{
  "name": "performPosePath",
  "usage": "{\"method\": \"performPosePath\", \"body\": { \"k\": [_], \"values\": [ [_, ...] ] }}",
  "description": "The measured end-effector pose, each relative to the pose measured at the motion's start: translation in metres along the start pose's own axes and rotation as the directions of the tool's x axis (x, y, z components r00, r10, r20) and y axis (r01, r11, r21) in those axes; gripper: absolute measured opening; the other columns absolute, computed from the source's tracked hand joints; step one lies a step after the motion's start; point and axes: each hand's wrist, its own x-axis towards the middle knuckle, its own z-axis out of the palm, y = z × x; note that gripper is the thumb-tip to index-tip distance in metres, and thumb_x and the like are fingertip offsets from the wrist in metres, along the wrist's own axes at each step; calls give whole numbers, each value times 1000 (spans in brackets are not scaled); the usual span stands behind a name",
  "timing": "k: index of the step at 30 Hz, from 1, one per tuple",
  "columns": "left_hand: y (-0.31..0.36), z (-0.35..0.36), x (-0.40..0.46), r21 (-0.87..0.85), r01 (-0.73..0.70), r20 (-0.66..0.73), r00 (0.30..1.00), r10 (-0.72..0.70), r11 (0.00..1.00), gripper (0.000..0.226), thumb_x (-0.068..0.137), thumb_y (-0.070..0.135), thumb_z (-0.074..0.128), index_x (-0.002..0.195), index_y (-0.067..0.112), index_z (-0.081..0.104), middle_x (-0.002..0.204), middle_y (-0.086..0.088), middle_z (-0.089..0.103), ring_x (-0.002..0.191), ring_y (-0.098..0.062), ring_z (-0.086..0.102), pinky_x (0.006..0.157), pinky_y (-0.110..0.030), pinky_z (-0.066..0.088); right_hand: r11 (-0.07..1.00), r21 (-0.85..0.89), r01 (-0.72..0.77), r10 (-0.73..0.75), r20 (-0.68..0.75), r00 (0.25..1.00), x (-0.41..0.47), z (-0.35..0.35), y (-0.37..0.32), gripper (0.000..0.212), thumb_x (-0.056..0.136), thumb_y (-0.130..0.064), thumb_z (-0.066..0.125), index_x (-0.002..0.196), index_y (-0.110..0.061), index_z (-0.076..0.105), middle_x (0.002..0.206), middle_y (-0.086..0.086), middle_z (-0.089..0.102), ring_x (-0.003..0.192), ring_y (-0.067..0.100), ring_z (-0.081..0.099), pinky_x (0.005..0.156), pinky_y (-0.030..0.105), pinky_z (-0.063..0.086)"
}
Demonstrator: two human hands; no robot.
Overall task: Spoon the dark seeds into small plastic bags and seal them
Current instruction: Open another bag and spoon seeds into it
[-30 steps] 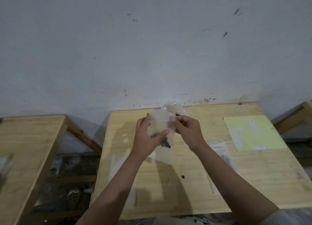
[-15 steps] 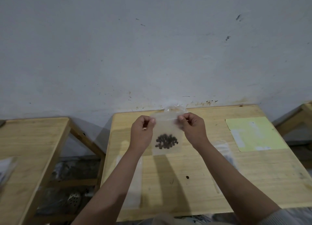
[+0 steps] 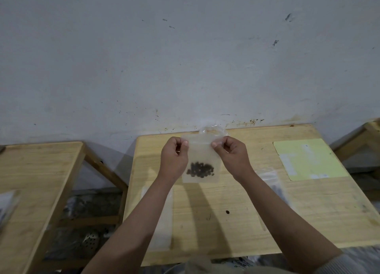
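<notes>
A small clear plastic bag (image 3: 200, 150) hangs upright above the wooden table (image 3: 236, 228). A clump of dark seeds (image 3: 200, 169) lies at its bottom. My left hand (image 3: 174, 158) pinches the bag's top left corner and my right hand (image 3: 233, 156) pinches its top right corner, thumbs along the top strip. One loose dark seed (image 3: 227, 212) lies on the table below. No spoon is in view.
More clear bags lie flat on the table at the left (image 3: 160, 222) and right (image 3: 271, 183). A crumpled clear bag (image 3: 211, 128) sits by the wall. A pale green sheet (image 3: 308, 160) lies at the right. A second wooden table (image 3: 30, 181) stands to the left.
The bag went from crumpled between my hands to stretched flat and upright. Both hands slid apart to its top corners and the seeds settled at the bottom.
</notes>
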Motion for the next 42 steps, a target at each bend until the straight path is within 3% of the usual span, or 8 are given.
{"method": "performPosePath", "body": {
  "k": [7,12,15,19,27,34,39,42],
  "values": [
    [4,2,-5,-171,42,79,996,-29,984,16,90,15,64,82,1,61,73,-6,55,70,-14,49,67,-26,42,998,-62,23,-23,-1,1000,3,-7,-3,16,90,-4,60,78,-14,64,77,14,61,72,23,55,71,37,47],
    [11,3,-5,-121,21,132,991,-4,992,11,84,10,71,74,10,66,56,13,46,53,2,41,58,-11,38,999,-31,22,-21,28,999,2,-7,-2,10,91,-5,60,84,-8,66,82,25,64,77,29,59,74,45,52],
    [9,1,-3,-179,16,99,995,2,984,8,83,10,71,80,3,67,61,0,56,60,-7,50,64,-23,46,994,103,-29,25,35,999,0,-4,-4,11,88,-4,63,79,-10,66,75,9,64,74,21,59,71,36,50],
    [11,-2,-5,-252,-18,137,989,54,967,16,80,18,70,90,5,69,81,-25,66,75,-26,59,75,-46,52,986,163,-24,6,110,994,-3,-2,-8,6,82,-3,69,83,-8,71,83,10,72,80,23,67,78,37,56],
    [15,0,-7,-290,84,157,987,-39,953,5,85,5,67,87,9,68,76,-6,68,72,-17,61,67,-26,52,989,136,61,-75,101,992,-3,6,-18,5,81,0,70,82,-4,73,85,18,72,81,29,68,82,44,54],
    [18,-4,-5,-224,14,105,994,10,974,12,83,8,71,83,19,70,78,2,72,74,-18,65,73,-29,53,993,105,46,-61,151,987,-4,11,-16,6,83,-5,69,84,-9,73,88,15,72,86,27,68,85,43,53],
    [16,-1,-8,-283,91,90,994,-68,955,9,83,8,71,82,16,69,80,1,71,76,-8,66,72,-20,53,989,145,-23,7,112,994,-12,6,-17,12,91,-12,61,91,-11,74,85,11,69,79,18,64,68,27,54],
    [15,5,-12,-335,158,166,980,-106,929,8,83,6,70,81,14,68,72,6,72,71,-5,67,66,-18,52,982,177,-59,60,-1,998,-21,-2,-13,14,92,-11,58,90,-9,72,86,10,69,79,17,66,61,34,59]
  ]
}}
